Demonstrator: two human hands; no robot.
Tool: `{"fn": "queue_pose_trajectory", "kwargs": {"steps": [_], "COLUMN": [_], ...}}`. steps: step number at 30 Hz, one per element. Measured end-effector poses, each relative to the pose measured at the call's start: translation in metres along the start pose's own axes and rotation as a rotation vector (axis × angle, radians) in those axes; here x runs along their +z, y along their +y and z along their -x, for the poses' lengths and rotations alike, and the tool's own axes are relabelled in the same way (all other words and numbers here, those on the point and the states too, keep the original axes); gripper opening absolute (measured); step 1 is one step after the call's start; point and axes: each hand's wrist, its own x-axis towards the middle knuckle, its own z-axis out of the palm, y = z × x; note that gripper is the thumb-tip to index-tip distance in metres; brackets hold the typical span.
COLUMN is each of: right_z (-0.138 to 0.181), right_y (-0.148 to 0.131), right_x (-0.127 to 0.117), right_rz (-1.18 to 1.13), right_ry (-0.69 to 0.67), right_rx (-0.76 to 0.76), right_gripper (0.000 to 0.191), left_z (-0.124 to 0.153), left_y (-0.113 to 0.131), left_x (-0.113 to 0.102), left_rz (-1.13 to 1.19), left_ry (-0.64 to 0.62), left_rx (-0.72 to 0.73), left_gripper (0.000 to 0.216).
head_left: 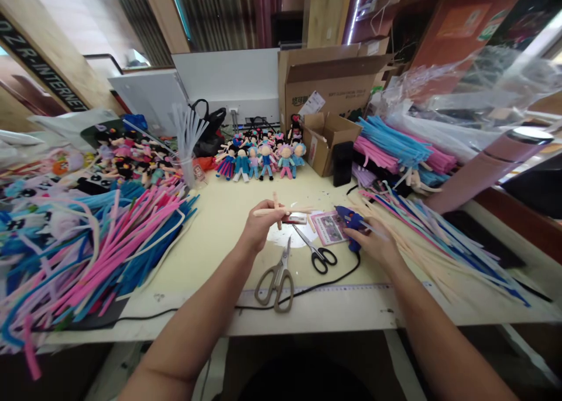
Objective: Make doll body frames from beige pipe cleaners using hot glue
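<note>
My left hand (pixel 261 225) pinches a small cross-shaped piece of beige pipe cleaners (pixel 277 205) above the middle of the table. On the right, my right hand (pixel 378 242) is closed round a blue hot glue gun (pixel 350 216), whose nozzle points left and whose clear glue stick pokes out behind. Under the gun lies a pink printed card (pixel 329 228). Black-handled scissors (pixel 315 250) rest between my hands, partly beside the card. Closer to me are larger scissors with greyish handles (pixel 276 278), their blades slightly apart.
Bundles of coloured pipe cleaners (pixel 100 243) cover the left side; more strands (pixel 452 243) lie at right. Finished dolls (pixel 266 158) stand at the back beside cardboard boxes (pixel 333 85). A ruler (pixel 342 288) and black cable (pixel 327 282) cross the front. A pink thermos (pixel 487 167) stands right.
</note>
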Motion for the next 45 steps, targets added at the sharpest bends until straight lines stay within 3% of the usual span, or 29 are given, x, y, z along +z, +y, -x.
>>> {"fn": "queue_pose_trajectory", "kwargs": {"steps": [3,6,11,13,16,21,26,32,45], "right_z": [-0.015,-0.015,-0.010,-0.014,-0.024,-0.032,-0.029,-0.030,-0.027], "right_y": [-0.011,-0.017,-0.018,-0.024,-0.044,-0.082,-0.084,-0.070,-0.074], "right_x": [0.009,0.012,0.003,-0.001,-0.004,0.000,0.013,0.021,0.017], "right_rz": [0.056,0.019,-0.375,-0.564,-0.712,-0.641,-0.571,-0.559,-0.509], "right_ry": [-0.061,-0.098,-0.041,-0.017,-0.122,-0.355,-0.479,-0.500,-0.526], "right_rx": [-0.036,0.082,0.226,0.218,0.126,-0.085,-0.138,-0.119,-0.128], "right_gripper": [0.043,0.040,0.040,0.040,0.037,0.034,0.033,0.034,0.038], "left_z": [-0.004,-0.009,-0.017,-0.018,-0.019,-0.018,-0.018,-0.017,-0.015], "left_y": [0.008,0.007,-0.010,-0.016,-0.020,-0.019,-0.018,-0.017,-0.015], "left_x": [0.006,0.005,-0.005,-0.008,-0.014,-0.021,-0.024,-0.022,-0.020], "left_rz": [0.007,0.021,0.048,0.058,0.048,-0.028,-0.112,-0.141,-0.129], "left_ry": [-0.029,-0.027,0.020,0.021,0.009,0.002,-0.018,-0.067,-0.115], "left_rx": [0.021,0.037,-0.005,-0.022,-0.023,0.017,0.041,0.038,0.075], "left_gripper": [0.020,0.020,0.020,0.020,0.021,0.020,0.022,0.023,0.021]}}
